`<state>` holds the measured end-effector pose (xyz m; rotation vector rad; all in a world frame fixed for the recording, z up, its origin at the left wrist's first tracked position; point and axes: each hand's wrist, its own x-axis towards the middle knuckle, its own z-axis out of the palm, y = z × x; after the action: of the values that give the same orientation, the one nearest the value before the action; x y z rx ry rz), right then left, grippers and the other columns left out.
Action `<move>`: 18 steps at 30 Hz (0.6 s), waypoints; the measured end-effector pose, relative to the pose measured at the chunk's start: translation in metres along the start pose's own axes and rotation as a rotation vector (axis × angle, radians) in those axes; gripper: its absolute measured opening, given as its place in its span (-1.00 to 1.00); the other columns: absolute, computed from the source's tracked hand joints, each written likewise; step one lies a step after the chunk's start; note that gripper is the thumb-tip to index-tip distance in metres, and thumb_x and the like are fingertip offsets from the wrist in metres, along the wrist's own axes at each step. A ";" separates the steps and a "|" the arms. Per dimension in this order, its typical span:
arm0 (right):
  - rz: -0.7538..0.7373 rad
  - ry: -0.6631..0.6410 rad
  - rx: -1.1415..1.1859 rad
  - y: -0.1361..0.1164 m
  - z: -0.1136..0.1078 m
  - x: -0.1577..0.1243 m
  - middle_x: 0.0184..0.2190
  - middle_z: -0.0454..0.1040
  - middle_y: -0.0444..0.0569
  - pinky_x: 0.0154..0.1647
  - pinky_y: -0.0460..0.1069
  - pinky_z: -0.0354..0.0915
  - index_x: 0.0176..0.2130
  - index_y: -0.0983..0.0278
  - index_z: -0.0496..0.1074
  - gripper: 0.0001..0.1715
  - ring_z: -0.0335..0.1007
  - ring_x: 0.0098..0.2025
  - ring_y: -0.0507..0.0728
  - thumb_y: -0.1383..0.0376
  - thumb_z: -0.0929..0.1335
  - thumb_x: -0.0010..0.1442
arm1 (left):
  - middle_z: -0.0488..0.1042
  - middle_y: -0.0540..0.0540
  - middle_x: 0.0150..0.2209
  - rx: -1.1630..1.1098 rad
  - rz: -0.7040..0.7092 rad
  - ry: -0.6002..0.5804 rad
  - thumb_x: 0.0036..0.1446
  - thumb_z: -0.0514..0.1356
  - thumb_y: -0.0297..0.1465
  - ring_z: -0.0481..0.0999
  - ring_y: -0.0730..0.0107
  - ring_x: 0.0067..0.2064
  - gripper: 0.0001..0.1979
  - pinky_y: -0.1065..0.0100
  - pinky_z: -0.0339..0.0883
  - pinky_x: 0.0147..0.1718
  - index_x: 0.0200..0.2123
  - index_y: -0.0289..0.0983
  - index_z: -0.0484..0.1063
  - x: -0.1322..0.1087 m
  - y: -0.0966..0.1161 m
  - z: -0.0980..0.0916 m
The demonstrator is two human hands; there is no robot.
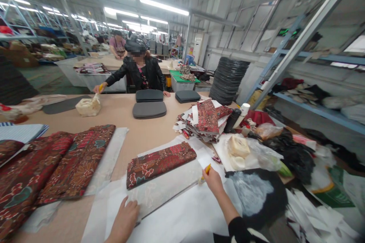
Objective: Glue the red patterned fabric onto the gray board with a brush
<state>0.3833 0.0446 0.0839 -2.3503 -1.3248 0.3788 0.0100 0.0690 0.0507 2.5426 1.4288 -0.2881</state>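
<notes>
Brush (208, 168) gripped in closed fingers of right hand (213, 180), yellow handle up, tip at right end of pale strip (169, 189). Left hand (126, 215) laid with loosely spread fingers on strip's left end. Folded floral cloth (161, 164) just beyond strip, along far edge.

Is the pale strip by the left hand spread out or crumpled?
Spread out: the pale strip lies long and flat, left hand at one end, right hand holding a yellow-handled tool at the other.
</notes>
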 end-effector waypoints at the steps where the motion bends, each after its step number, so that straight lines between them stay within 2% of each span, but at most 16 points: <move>1: -0.057 -0.013 0.048 -0.002 0.003 -0.001 -0.54 0.48 -0.08 -0.43 -0.10 0.16 -0.34 0.25 0.39 -0.77 0.41 -0.44 0.09 0.19 0.23 0.14 | 0.49 -0.12 -0.20 0.000 -0.004 0.000 0.07 -0.18 -0.57 0.42 0.29 -0.07 -0.59 0.06 -0.18 0.19 -0.31 -0.25 0.45 0.000 0.000 -0.001; 3: -0.129 -0.069 0.119 -0.005 0.008 -0.004 -0.55 0.47 -0.13 -0.43 -0.10 0.17 -0.34 0.23 0.39 -0.80 0.40 -0.45 0.08 0.22 0.22 0.14 | 0.50 -0.12 -0.20 -0.001 -0.023 -0.004 0.06 -0.18 -0.56 0.42 0.29 -0.06 -0.59 0.07 -0.18 0.19 -0.31 -0.25 0.44 0.000 0.000 -0.003; 7: -0.043 -0.037 -0.027 -0.005 0.006 -0.010 -0.60 0.43 -0.11 -0.48 -0.10 0.12 -0.38 0.24 0.37 -0.83 0.37 -0.51 0.08 0.31 0.21 0.12 | 0.50 -0.12 -0.19 -0.019 -0.065 -0.036 0.05 -0.17 -0.55 0.42 0.29 -0.06 -0.61 0.08 -0.14 0.18 -0.29 -0.25 0.43 0.004 -0.002 -0.005; 9: -0.083 -0.004 -0.016 -0.004 0.002 -0.012 -0.59 0.43 -0.11 -0.47 -0.10 0.13 -0.34 0.23 0.36 -0.79 0.37 -0.50 0.07 0.27 0.18 0.16 | 0.51 -0.12 -0.21 -0.027 -0.089 -0.040 0.04 -0.17 -0.55 0.43 0.30 -0.07 -0.61 0.10 -0.10 0.16 -0.28 -0.25 0.42 0.006 -0.004 -0.006; 12: -0.146 -0.043 0.083 -0.003 0.001 -0.014 -0.55 0.45 -0.12 -0.43 -0.11 0.15 -0.29 0.22 0.35 -0.76 0.39 -0.47 0.07 0.22 0.16 0.19 | 0.52 -0.12 -0.21 -0.035 -0.104 -0.031 0.03 -0.16 -0.54 0.44 0.30 -0.08 -0.63 0.12 -0.05 0.13 -0.26 -0.25 0.40 0.011 -0.007 -0.009; 14: -0.081 -0.059 0.021 0.000 0.002 -0.013 -0.57 0.44 -0.10 -0.45 -0.10 0.14 -0.31 0.24 0.36 -0.77 0.39 -0.48 0.09 0.25 0.16 0.18 | 0.52 -0.12 -0.21 -0.040 -0.102 -0.036 0.03 -0.16 -0.53 0.44 0.30 -0.09 -0.63 0.12 -0.04 0.12 -0.26 -0.26 0.40 0.013 -0.008 -0.010; 18: 0.004 0.013 -0.076 0.003 0.001 -0.004 -0.57 0.46 -0.08 -0.47 -0.08 0.12 -0.29 0.24 0.37 -0.72 0.41 -0.47 0.11 0.23 0.14 0.20 | 0.53 -0.14 -0.24 -0.048 -0.091 -0.032 0.04 -0.17 -0.52 0.45 0.28 -0.11 -0.63 0.10 -0.02 0.12 -0.27 -0.28 0.40 0.017 -0.009 -0.011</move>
<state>0.3830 0.0402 0.0822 -2.4137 -1.3511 0.3190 0.0117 0.0904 0.0561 2.4285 1.5235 -0.3045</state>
